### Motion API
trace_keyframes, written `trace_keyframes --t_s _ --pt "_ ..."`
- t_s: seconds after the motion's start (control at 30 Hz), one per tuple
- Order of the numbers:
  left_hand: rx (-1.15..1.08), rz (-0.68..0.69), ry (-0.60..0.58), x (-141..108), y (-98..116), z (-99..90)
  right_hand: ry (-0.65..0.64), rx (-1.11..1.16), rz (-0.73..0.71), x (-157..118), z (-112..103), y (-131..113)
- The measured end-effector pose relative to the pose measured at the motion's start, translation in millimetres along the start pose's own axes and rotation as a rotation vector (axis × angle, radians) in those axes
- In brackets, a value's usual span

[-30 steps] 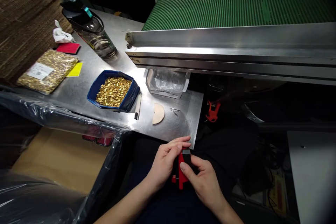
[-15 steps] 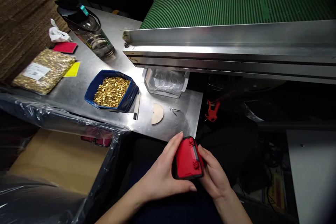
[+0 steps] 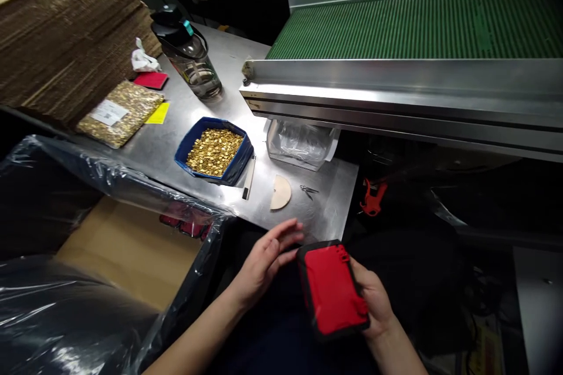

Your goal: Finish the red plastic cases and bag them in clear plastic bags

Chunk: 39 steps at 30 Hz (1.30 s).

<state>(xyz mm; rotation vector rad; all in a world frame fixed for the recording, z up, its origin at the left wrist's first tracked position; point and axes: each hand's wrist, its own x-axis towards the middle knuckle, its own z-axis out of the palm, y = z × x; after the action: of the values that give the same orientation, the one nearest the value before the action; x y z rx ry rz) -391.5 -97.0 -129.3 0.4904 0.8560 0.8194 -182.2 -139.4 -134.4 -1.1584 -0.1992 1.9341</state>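
Note:
A red case with black edges (image 3: pixel 333 288) is held over my lap by my right hand (image 3: pixel 373 299), whose fingers wrap its right side and partly hide behind it. To the left of the case, my left hand (image 3: pixel 266 258) has its fingers apart and holds nothing; its fingertips are near the case's upper left corner. On the metal table (image 3: pixel 332 211) beyond lie a tan half-round disc (image 3: pixel 280 193), small metal pieces (image 3: pixel 308 190) and a thin white tool with a dark end (image 3: pixel 248 177). A blue bin (image 3: pixel 182 155) holds small gold-coloured parts (image 3: pixel 214 152).
A lined box (image 3: pixel 132 249) stands at left with red items inside. Behind are a bag of gold parts (image 3: pixel 125 111), a bottle (image 3: pixel 193 64), and cardboard (image 3: pixel 74 41). A green conveyor (image 3: pixel 396 23) spans the upper right, above a clear bin (image 3: pixel 301 143). Orange tool (image 3: pixel 373 197) at right.
My left hand has let go of the red case and moved left from it. The case has turned and come closer in my right hand. The view has shifted left.

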Motion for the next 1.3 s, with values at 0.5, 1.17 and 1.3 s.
trace_keyframes --t_s 0.5,1.17,1.3 --pt "-0.483 -0.156 0.1 -37 -43 -50.1 0.348 -1.675 -0.415 128 106 -13" --pt "-0.236 -0.269 0.203 -15 -48 -49.5 -0.63 -1.913 -0.536 6 12 -1" --pt "-0.195 -0.294 0.214 -13 -48 -51.1 -0.645 -1.959 -0.641 15 17 12"
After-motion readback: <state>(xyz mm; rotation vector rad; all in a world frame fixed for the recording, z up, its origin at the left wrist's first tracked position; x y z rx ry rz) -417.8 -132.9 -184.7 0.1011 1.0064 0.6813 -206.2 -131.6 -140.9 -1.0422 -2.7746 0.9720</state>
